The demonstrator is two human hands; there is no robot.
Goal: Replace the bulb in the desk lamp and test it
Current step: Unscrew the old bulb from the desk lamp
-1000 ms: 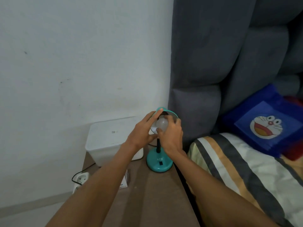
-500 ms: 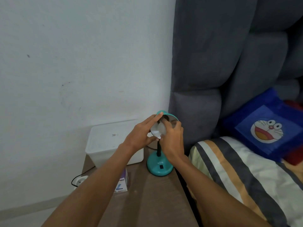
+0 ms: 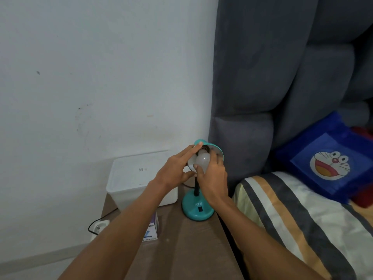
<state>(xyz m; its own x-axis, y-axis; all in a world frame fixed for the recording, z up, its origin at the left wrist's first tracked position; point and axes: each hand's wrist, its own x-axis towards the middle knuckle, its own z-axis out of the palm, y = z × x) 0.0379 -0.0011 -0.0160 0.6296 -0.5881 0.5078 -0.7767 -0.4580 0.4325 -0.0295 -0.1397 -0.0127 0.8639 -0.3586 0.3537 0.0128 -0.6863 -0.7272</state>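
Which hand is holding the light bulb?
The right hand: its fingers curl round the white bulb, while the left hand only rests straight fingers on the teal lamp shade.

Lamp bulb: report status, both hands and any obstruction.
Left hand touches teal shade, fingers straight. Right hand grips bulb in the shade, unlit. White box beside lamp base, clear of the hands.

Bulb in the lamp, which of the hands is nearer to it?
Right. The right hand grips the bulb; the left hand is just beside it, fingers touching the lamp shade.
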